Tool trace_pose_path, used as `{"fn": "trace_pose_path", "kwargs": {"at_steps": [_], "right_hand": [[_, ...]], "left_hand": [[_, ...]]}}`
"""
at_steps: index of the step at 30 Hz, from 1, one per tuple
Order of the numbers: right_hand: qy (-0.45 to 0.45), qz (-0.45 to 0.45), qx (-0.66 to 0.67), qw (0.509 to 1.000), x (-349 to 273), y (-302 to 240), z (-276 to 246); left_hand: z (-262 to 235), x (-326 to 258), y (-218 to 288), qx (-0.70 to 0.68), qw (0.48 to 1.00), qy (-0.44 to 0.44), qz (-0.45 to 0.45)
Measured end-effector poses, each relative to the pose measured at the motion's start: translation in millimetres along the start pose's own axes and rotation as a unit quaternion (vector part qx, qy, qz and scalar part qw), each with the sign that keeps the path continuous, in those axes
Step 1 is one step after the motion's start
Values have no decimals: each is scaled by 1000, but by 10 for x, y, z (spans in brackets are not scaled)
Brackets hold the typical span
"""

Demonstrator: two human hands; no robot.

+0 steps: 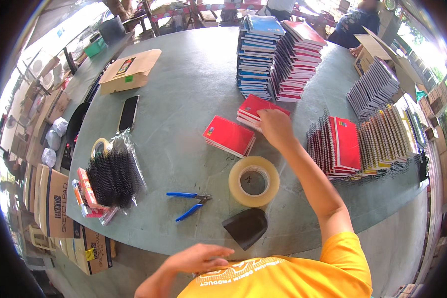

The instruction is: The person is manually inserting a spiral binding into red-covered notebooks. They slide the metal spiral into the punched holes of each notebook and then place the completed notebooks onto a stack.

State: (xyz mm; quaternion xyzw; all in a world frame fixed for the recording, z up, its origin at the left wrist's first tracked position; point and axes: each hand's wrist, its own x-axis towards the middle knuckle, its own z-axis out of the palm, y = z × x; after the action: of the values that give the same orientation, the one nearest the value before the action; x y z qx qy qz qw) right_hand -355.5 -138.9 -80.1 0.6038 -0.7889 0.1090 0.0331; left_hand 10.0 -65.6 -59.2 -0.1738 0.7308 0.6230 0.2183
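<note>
My right hand (pixel 275 126) reaches out over the grey-green table (pixel 184 94) and rests on a small pile of red spiral notebooks (pixel 253 108), fingers curled onto its near edge. A second short pile of red notebooks (pixel 229 135) lies just left of it. My left hand (pixel 198 258) hangs low by my chest at the table's near edge, fingers loosely apart, holding nothing. A roll of clear tape (pixel 254 181) lies below the right forearm.
Tall stacks of blue (pixel 256 54) and red notebooks (pixel 298 59) stand at the back. Fanned spiral notebooks (pixel 340 146) lie right. Blue-handled pliers (pixel 189 202), a black scoop-shaped piece (pixel 247 226), a bag of black spiral bindings (pixel 114 174), a phone (pixel 128 113) and a cardboard box (pixel 129 72) lie left. Another person (pixel 355 25) works far back.
</note>
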Motion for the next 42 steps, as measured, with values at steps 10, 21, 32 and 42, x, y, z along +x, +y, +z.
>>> {"fn": "trace_pose_path", "kwargs": {"at_steps": [10,21,32,42], "right_hand": [[159,57,845,507,-1218,-705,-230],[159,91,609,771,-1610,-397,344],[271,-73,342,897,-1399,-502,159],[233,-10,407,883,-1143,-378,-112]], "left_hand": [[-724,1363,449,-546,716,249,358],[-726,1622,-350,-36,829,463,313],[-819,1102,-149,177,802,497,280],[-1588,-27,-1532,246,603,679,-337]]}}
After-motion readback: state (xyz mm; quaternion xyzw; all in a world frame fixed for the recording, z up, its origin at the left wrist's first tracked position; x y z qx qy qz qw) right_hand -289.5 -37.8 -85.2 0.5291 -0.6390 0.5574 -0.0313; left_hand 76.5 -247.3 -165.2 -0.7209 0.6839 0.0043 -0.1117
